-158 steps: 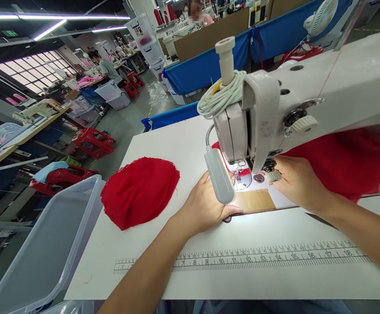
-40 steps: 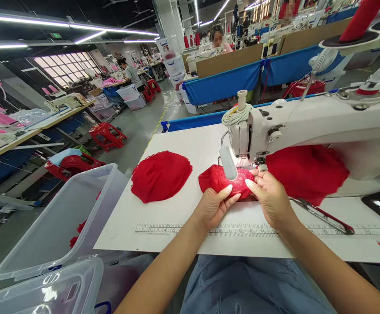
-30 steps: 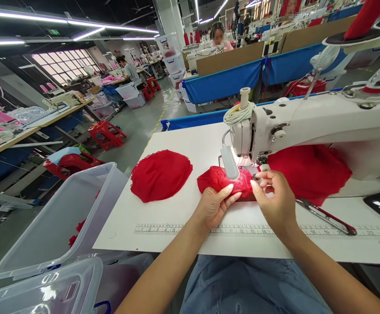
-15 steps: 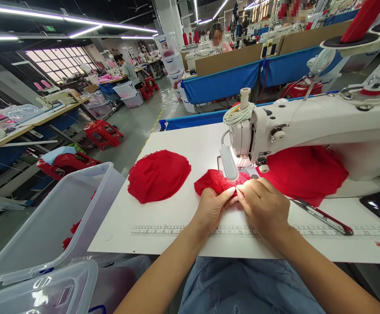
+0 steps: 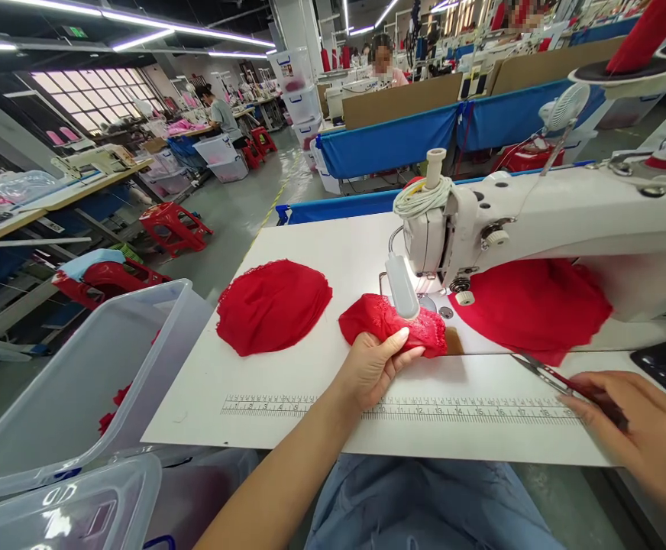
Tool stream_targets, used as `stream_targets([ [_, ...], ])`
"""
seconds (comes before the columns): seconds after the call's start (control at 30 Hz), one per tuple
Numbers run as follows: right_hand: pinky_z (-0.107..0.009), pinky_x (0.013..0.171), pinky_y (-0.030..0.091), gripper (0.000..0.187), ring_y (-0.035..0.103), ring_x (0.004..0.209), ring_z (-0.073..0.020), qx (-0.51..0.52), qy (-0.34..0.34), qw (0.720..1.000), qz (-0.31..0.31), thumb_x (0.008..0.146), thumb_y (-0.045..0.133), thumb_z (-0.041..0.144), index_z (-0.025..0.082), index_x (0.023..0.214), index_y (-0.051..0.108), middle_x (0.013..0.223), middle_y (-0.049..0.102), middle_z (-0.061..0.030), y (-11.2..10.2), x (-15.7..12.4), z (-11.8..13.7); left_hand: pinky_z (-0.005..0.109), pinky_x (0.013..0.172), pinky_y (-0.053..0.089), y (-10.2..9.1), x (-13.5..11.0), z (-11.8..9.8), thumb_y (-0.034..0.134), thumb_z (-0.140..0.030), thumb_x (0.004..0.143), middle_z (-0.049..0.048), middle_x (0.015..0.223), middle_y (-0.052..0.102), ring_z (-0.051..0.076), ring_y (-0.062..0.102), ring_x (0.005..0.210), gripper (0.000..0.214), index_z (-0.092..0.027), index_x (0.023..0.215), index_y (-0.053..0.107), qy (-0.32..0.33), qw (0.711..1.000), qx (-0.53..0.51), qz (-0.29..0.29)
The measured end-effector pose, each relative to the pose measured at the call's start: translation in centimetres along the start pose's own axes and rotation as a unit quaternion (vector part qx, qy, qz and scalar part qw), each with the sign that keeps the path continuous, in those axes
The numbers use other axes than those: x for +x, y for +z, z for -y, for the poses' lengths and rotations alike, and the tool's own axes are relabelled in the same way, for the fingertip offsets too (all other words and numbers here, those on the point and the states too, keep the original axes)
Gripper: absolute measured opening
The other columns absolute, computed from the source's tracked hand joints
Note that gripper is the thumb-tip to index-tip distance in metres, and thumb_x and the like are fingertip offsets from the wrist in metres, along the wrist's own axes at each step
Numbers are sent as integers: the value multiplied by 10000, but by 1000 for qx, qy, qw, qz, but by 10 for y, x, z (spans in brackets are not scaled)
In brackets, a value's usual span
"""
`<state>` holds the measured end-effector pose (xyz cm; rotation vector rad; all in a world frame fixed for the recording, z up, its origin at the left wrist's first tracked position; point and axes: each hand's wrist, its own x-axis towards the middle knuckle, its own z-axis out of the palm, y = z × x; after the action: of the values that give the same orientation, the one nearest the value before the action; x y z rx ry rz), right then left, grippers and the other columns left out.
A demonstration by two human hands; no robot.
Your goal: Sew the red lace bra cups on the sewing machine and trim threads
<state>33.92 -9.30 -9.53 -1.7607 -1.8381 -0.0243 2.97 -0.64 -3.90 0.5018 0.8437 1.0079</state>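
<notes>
My left hand [image 5: 374, 365] grips a small red lace piece [image 5: 393, 325] on the white table, just in front of the sewing machine [image 5: 539, 221] and under its lamp [image 5: 402, 286]. My right hand [image 5: 625, 416] is at the table's right front edge, fingers closing on the red-handled scissors [image 5: 551, 376] lying there. A stack of red fabric pieces [image 5: 273, 305] lies to the left of the lace piece. Another red pile [image 5: 536, 305] sits under the machine arm on the right.
A printed ruler [image 5: 402, 409] runs along the table's front. Clear plastic bins [image 5: 81, 382] stand at my left, one holding red scraps. Blue fabric partitions [image 5: 390, 141], red stools [image 5: 172, 225] and other people at benches fill the room behind.
My right hand left the lace piece and swung right to the scissors at the table edge. My left hand stays on the lace piece.
</notes>
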Motion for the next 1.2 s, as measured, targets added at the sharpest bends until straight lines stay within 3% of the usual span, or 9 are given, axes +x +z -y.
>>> stream_targets([
  [0.07,-469,588,465,272,664,679,-294,49,5,999,2,785,542,636,396,888,620,830,699,-74,1,-1,-4,299,868,579,0,0,0,832,-192,683,98,839,727,176,691,846,196,-52,778,733,4,1000,-2,-2],
  [0.13,-420,506,458,261,648,607,-261,94,-9,996,10,779,553,644,413,870,631,769,695,-60,-2,4,9,299,882,576,0,0,0,817,-175,699,102,856,728,178,691,864,171,-50,780,733,7,1000,-5,-7],
  [0.23,-306,440,470,156,621,554,-192,175,-35,983,52,847,568,512,365,816,610,724,668,-43,-7,16,49,305,897,575,0,0,0,797,-144,715,100,899,731,180,691,887,143,-57,811,737,7,1000,-10,-8],
  [0.33,-269,486,522,114,668,640,-175,239,-62,968,54,923,500,391,289,908,548,975,713,-59,-2,25,90,315,903,575,0,0,0,790,-133,720,101,916,732,188,694,896,136,-60,822,737,7,1000,-9,-10],
  [0.43,-264,547,535,88,683,710,-172,288,-86,952,63,976,414,317,267,921,463,995,722,-60,11,33,118,311,884,581,0,0,0,796,-142,717,101,887,732,192,699,879,146,-57,819,735,10,1000,-3,-17],
  [0.53,-270,517,497,159,676,692,-190,237,-85,967,42,999,371,367,246,1012,474,870,716,-53,23,43,130,289,850,588,-1,0,0,787,-136,728,97,866,734,176,700,839,128,-55,812,732,12,1000,-3,-21],
  [0.7,-324,636,491,489,630,870,-252,53,-144,988,-8,1002,313,490,148,1254,556,958,688,-109,36,59,135,254,814,589,1,-1,-3,711,-100,797,130,928,746,180,705,874,106,-46,883,742,0,1000,1,-9],
  [0.87,-329,624,429,392,533,722,-227,-23,-176,981,-78,1005,391,363,126,1170,655,804,666,-85,42,65,133,231,784,592,1,-2,-3,676,-85,821,127,969,749,181,707,895,119,-56,913,746,-1,1000,-5,7],
  [1.2,-317,621,415,329,493,721,-219,-26,-186,979,-82,984,455,298,92,1083,692,790,667,-75,43,69,133,223,771,595,-2,0,-1,745,-116,769,110,947,754,164,708,861,133,-72,894,754,4,1000,-9,22],
])
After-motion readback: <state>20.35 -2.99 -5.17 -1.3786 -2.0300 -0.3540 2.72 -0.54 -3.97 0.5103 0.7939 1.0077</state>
